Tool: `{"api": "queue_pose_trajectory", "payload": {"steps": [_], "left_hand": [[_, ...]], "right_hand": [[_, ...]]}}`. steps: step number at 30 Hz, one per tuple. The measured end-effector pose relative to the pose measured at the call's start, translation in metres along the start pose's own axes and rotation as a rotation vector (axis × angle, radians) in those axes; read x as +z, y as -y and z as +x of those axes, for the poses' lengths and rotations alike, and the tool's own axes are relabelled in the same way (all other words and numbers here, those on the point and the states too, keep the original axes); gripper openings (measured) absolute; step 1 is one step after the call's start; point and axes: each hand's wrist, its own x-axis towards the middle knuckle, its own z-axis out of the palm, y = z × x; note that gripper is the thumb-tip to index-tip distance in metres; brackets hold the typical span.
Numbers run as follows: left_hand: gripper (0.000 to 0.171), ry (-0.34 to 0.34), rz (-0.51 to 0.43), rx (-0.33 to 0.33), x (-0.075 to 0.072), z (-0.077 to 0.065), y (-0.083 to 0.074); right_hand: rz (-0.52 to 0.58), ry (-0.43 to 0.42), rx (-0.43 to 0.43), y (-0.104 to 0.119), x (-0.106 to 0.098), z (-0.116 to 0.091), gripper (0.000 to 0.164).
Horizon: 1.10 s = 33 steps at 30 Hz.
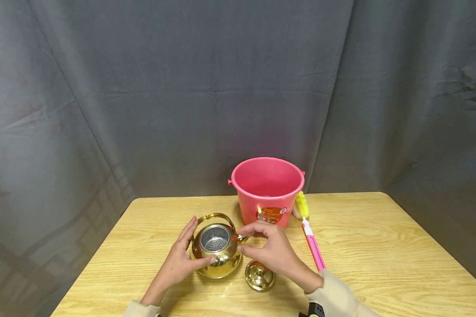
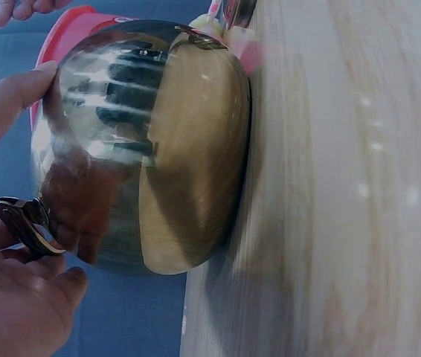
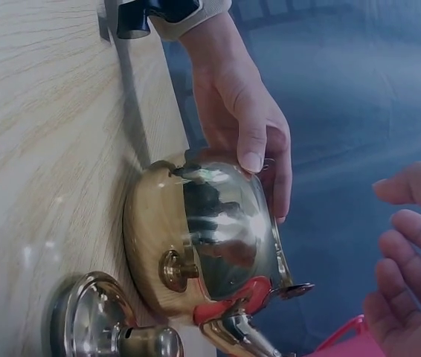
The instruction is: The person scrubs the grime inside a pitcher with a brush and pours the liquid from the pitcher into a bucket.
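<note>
A shiny gold teapot stands on the table with its top uncovered, a perforated metal strainer set in the opening. Its arched handle is raised. My left hand holds the teapot at its left side, thumb on the upper body and fingers by the handle's joint, as the left wrist view shows. Near the spout, my right hand hovers with thumb and forefinger apart, holding nothing; the right wrist view shows a gap between it and the pot. The gold lid lies knob up at the teapot's right.
Behind the teapot stands a pink bucket with a printed label. To its right lies a tool with a pink handle and a yellow head. Grey curtains hang behind the wooden table.
</note>
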Motion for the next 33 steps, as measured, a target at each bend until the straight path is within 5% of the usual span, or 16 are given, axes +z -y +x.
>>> {"api": "queue_pose_trajectory", "payload": {"steps": [33], "left_hand": [[0.11, -0.001, -0.005, 0.01, 0.0, -0.001, 0.001]], "right_hand": [[0.06, 0.089, -0.018, 0.003, 0.015, 0.009, 0.023]]}}
